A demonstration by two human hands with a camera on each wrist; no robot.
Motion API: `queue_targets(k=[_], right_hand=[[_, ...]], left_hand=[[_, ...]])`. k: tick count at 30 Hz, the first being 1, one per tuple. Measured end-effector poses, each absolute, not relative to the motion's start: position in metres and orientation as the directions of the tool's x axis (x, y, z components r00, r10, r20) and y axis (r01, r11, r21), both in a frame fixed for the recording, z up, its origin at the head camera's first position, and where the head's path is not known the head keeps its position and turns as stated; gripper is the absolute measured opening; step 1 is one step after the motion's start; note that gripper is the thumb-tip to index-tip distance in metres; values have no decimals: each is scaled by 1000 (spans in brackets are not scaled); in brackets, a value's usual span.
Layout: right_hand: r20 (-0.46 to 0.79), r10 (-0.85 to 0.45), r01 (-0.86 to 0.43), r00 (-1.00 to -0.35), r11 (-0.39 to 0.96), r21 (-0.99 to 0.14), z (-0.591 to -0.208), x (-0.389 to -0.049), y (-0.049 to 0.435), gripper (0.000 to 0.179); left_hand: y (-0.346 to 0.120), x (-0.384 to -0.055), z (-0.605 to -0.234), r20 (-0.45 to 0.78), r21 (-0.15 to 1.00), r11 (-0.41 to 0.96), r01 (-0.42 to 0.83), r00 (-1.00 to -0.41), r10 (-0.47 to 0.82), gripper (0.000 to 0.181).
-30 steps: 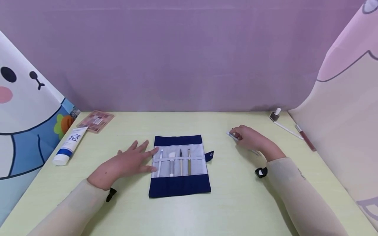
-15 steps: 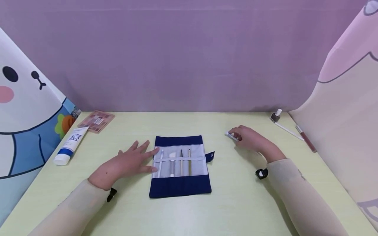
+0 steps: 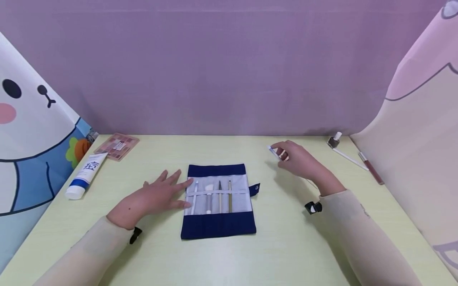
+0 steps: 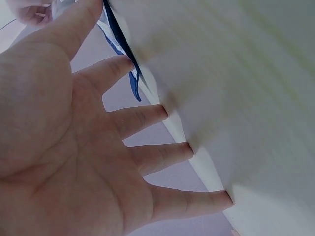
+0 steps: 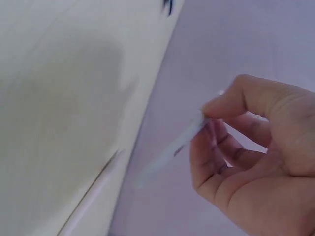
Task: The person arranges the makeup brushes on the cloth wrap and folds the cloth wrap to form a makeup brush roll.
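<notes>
My left hand (image 3: 152, 200) lies with spread fingers at the left edge of an unrolled navy and grey cloth brush roll (image 3: 218, 226). Thumb and index finger touch that edge; the other fingertips press on the table. Under the roll's elastic band sit several slim tools, among them a white-headed brush (image 3: 208, 196) and an olive-coloured stick (image 3: 230, 198). To the right of the roll, my right hand (image 3: 298, 161) pinches a slim white pen-like stick (image 5: 172, 152) above the table. Motion blur hides its exact kind. Beneath this hand lies a thin pinkish stick with a dark tip (image 5: 93, 194).
At the far left are a white and blue tube (image 3: 86, 176) and a pink palette (image 3: 117, 146). A small dark bottle with a white cap (image 3: 334, 140), a white stick (image 3: 350, 159) and a dark red tube (image 3: 372, 169) lie at the right. A purple backdrop (image 3: 229, 71) stands behind.
My right hand has lifted the white pen-like stick off the table, moving up and slightly left. The left hand and the brush roll have stayed in place.
</notes>
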State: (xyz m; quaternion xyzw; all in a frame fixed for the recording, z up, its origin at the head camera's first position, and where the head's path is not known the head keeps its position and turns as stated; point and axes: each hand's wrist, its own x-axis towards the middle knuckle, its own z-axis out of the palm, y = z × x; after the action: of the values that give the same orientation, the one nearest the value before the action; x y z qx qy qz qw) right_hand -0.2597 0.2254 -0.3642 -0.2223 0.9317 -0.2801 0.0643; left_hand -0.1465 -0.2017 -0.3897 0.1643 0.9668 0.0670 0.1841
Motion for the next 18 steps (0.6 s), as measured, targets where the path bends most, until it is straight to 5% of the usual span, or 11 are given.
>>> queue_targets(k=[10, 18], right_hand=[[192, -361, -379, -913, 572, -727, -338, -249, 183, 55], [180, -376, -340, -909, 419, -842, -337, -245, 143, 50]], left_hand=[[-203, -146, -388, -339, 201, 932, 302, -871, 356, 83], [-202, -146, -388, -334, 187, 932, 310, -873, 357, 84]])
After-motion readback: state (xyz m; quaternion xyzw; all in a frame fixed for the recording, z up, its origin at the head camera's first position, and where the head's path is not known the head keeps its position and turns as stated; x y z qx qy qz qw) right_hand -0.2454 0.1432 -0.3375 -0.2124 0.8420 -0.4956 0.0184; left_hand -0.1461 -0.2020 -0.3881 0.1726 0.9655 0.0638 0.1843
